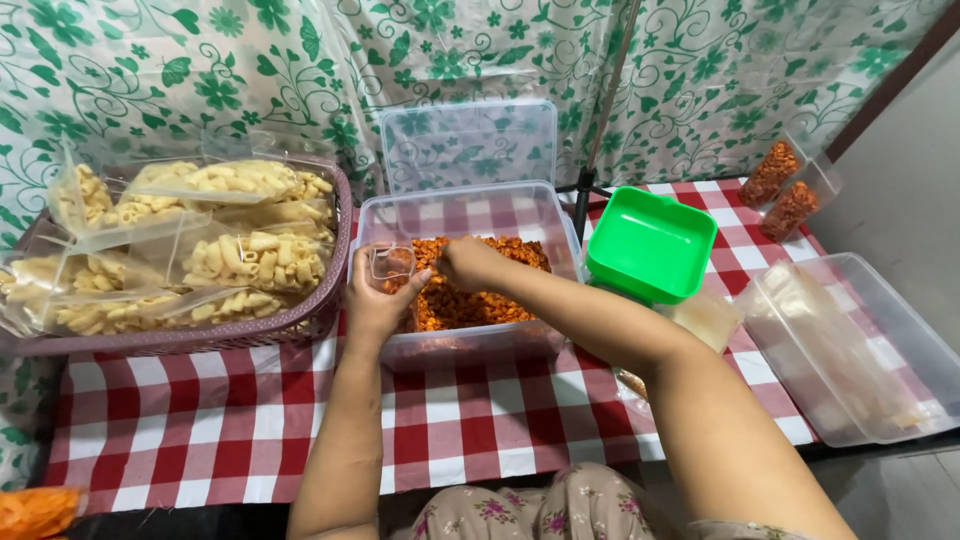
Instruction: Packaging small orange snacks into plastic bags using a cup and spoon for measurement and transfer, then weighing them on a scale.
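Our left hand (pixel 375 300) grips a small clear cup (pixel 391 264) with closed fingers, while our right hand (pixel 468 262), fingers curled, digs into orange snacks (pixel 470 300) filling the clear tub (pixel 462 345).

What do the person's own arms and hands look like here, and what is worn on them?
Both forearms are bare with no sleeves in view. The left hand and right hand show no gloves, rings, watch or bracelets. A floral-print garment shows at the lap.
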